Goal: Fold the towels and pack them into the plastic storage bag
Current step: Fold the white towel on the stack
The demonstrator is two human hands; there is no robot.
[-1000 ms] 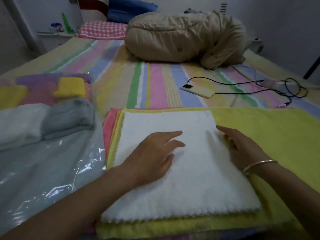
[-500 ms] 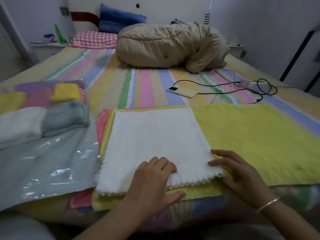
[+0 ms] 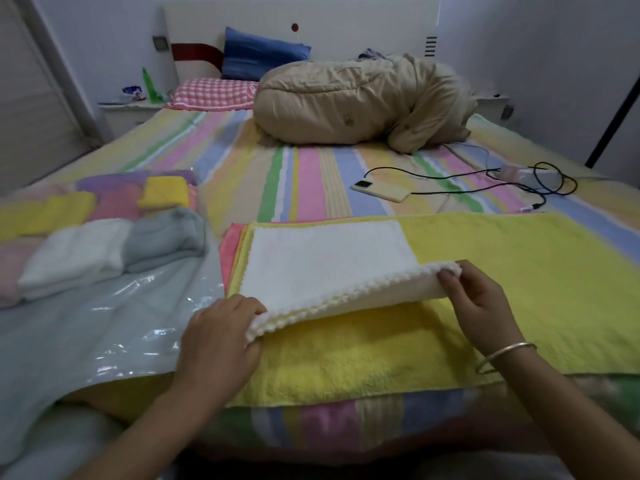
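A white towel lies on top of a large yellow towel, with a pink towel edge showing beneath at the left. My left hand pinches the white towel's near left corner. My right hand pinches its near right corner, and the near edge is lifted off the yellow towel. The clear plastic storage bag lies flat to the left, with folded white, grey, yellow, purple and pink towels inside its far end.
A beige rolled duvet sits at the far end of the striped bed, with pillows behind. A phone and black charging cables lie beyond the yellow towel on the right.
Both hands slid from the middle of the white towel to its near edge, took its two near corners and lifted that edge up and away from me.
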